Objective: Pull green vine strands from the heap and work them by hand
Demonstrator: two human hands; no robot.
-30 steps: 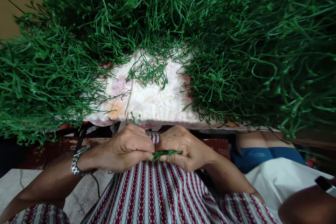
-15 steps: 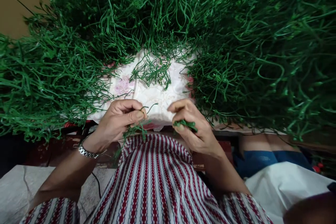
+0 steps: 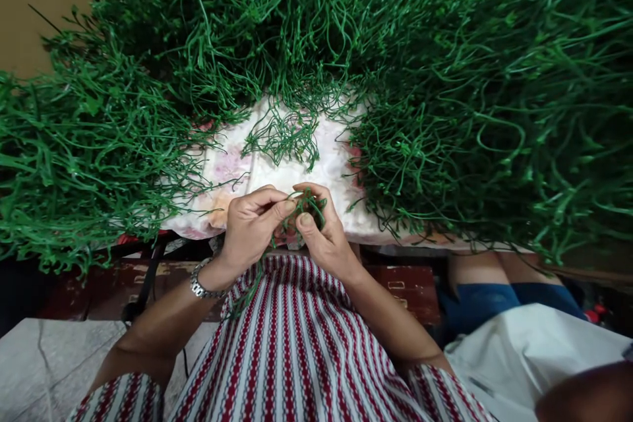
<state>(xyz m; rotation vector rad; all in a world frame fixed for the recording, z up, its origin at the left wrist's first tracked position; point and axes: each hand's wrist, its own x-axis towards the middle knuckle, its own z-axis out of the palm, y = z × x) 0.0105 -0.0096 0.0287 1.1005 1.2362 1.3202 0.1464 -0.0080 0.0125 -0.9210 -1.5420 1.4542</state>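
My left hand point(image 3: 257, 224), with a metal watch on its wrist, pinches thin green artificial plant stems point(image 3: 307, 200) between thumb and forefinger. Touching it at the fingertips, my right hand point(image 3: 327, 237) curls around the same small bunch, thumb raised along the near side. Both hands are just above the near edge of a floral cloth point(image 3: 326, 168). Some green strands hang below my left hand over my striped clothing point(image 3: 297, 330). Beyond my fingers a small loose clump of stems point(image 3: 284, 135) lies on the cloth. The fingers partly hide how the held stems join.
Large heaps of green stems lie at the left point(image 3: 84, 165), the back point(image 3: 277, 20) and the right point(image 3: 435, 145). A dark red wooden surface point(image 3: 403, 290) is below the cloth's edge. Another person in a white garment point(image 3: 534, 349) is close on my right.
My hands were apart, each holding green stems; now they have come together at the middle. My left hand moved right, my right hand left and slightly upward.
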